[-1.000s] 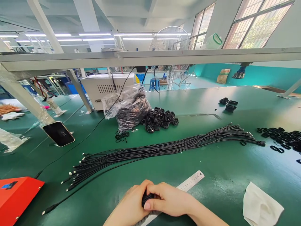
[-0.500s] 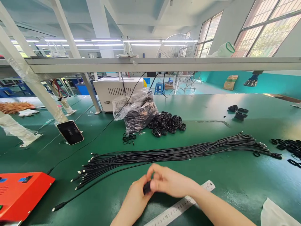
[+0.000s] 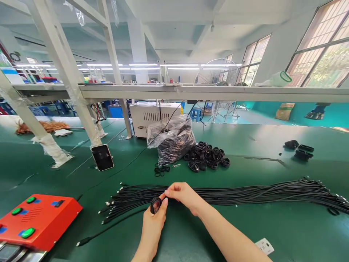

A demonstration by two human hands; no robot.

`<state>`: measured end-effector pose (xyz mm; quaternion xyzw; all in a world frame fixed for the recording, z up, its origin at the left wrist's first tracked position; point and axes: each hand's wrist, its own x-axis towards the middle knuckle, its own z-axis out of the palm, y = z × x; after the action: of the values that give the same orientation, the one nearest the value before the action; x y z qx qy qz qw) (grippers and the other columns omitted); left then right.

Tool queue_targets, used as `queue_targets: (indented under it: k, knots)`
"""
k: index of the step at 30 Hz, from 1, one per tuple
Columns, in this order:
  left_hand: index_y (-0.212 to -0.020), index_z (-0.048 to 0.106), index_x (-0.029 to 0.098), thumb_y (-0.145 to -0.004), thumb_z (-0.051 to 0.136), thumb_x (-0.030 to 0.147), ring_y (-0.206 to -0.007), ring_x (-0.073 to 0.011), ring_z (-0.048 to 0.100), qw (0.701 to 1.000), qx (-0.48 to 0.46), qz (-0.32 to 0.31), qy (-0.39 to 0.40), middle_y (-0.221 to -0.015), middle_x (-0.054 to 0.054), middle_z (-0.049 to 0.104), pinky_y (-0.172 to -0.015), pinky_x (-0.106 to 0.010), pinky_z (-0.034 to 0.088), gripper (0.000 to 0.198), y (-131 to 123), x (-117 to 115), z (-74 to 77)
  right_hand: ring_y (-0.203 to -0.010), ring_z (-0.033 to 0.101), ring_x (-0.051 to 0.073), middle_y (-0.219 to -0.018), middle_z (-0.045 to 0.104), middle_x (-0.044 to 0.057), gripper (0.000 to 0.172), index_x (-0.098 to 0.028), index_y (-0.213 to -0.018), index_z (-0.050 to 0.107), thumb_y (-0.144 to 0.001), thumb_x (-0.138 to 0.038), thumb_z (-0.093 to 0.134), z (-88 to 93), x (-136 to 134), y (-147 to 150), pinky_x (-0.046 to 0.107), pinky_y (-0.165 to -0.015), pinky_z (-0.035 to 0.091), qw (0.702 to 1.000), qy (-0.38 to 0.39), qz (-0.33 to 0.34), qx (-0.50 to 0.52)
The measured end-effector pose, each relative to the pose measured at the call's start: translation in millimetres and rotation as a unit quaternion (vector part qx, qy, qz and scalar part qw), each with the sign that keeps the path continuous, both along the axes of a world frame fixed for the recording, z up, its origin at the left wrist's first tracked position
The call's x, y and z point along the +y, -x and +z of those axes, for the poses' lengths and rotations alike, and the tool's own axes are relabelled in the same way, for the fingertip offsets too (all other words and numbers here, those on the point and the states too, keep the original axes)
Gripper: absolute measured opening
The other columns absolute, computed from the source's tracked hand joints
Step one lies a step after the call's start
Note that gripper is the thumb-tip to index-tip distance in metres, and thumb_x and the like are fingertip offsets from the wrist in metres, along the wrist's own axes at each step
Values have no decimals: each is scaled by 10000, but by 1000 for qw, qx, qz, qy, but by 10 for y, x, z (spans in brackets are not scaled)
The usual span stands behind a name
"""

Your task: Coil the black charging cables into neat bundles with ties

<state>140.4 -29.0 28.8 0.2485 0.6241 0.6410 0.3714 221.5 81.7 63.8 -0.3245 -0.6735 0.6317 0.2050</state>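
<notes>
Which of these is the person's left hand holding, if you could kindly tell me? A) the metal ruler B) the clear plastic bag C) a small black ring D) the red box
C. The left hand grips the small black ring with its thumb and fingers, just above the bundle of black cables.

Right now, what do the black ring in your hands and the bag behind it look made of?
The black ring looks like rubber or soft plastic, can't tell which: dull, barely reflective surface. The bag looks like thin clear plastic film: glossy, crinkled, see-through.
</notes>
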Motion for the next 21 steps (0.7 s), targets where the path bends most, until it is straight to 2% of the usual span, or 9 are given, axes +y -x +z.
queue_targets:
  k: [3, 5, 9, 12, 14, 16, 18, 21]
  knots:
    - [-949, 657, 133, -572, 714, 650, -381, -45, 233, 999, -30, -14, -6, -493, 100, 355, -379, -208, 103, 642, -75, 24, -11, -552, 425, 89, -776, 673, 14, 391, -174, -713, 613, -637, -528, 759, -67, -171, -325, 253, -540, 323, 997, 61, 15, 41]
    - [-858, 652, 143, -552, 747, 619, -374, -34, 225, 999, -41, -24, -8, -475, 106, 348, -376, -200, 107, 574, -127, 26, -6, -519, 378, 74, -691, 617, -12, 412, -175, -695, 592, -609, -531, 781, -83, -213, -443, 246, -520, 302, 994, 91, 6, 60]
    - [-778, 622, 156, -556, 766, 584, -379, -28, 222, 998, -44, -37, -8, -446, 119, 319, -378, -184, 131, 503, -158, 13, 12, -507, 403, 69, -585, 498, -60, 413, -180, -686, 549, -594, -490, 805, -60, -238, -506, 229, -524, 324, 987, 130, -6, 96]
    - [-773, 602, 167, -609, 723, 595, -371, -33, 238, 998, -39, -46, -6, -455, 109, 345, -369, -183, 123, 474, -116, 0, 9, -444, 406, 50, -628, 572, -45, 362, -182, -733, 538, -690, -481, 737, -12, -295, -527, 213, -476, 307, 972, 186, 58, 128]
    - [-777, 594, 171, -641, 682, 616, -369, -34, 234, 998, -30, -54, -5, -462, 104, 356, -366, -183, 126, 473, -76, -13, 2, -364, 334, 28, -664, 635, -23, 287, -178, -807, 564, -775, -448, 656, 19, -319, -563, 206, -405, 218, 963, 211, 129, 110]
    - [-791, 593, 171, -663, 655, 622, -372, -36, 231, 998, -15, -65, -1, -479, 100, 367, -368, -185, 132, 473, -43, -30, -1, -313, 247, 21, -610, 639, -32, 229, -172, -911, 597, -805, -374, 611, 47, -296, -618, 212, -373, 125, 960, 205, 182, 60]
    - [-802, 603, 164, -684, 648, 597, -376, -39, 234, 996, 8, -83, 8, -499, 92, 387, -371, -191, 136, 451, -23, -46, 3, -300, 218, 28, -531, 602, -56, 259, -166, -1010, 613, -805, -323, 591, 83, -232, -679, 216, -370, 93, 963, 175, 204, 19]
    - [-809, 648, 155, -729, 638, 509, -389, -63, 310, 992, 60, -112, 23, -509, 68, 451, -391, -207, 215, 362, 1, -62, 14, -329, 274, 50, -544, 607, -55, 378, -178, -1164, 584, -835, -364, 565, 163, -157, -742, 207, -379, 153, 981, 86, 175, -13]
